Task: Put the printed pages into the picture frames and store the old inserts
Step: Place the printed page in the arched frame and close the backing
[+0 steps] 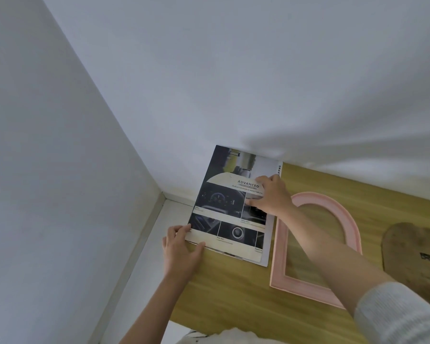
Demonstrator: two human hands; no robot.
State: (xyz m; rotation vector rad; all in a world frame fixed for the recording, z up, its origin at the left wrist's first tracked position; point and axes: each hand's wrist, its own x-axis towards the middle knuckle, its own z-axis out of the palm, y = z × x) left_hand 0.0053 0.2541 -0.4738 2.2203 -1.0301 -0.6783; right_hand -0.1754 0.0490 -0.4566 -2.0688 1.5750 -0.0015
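Observation:
A stack of printed pages (224, 209) lies on the wooden table (233, 289) at its far left corner, against the wall. The top sheet, cut to an arch shape, shows car dashboard pictures and the word ADVANCED. My left hand (181, 249) holds the stack's near left corner, thumb on top and fingers curled at the edge. My right hand (271, 194) rests on the right side of the top sheet with its fingers pressing down. A pink arch-shaped picture frame (281, 247) lies flat just right of the pages, empty, partly under my right forearm.
A brown arch-shaped backing board (415, 254) lies face down at the right edge of view. White walls meet in a corner behind the pages. The white floor (157, 224) runs along the table's left side.

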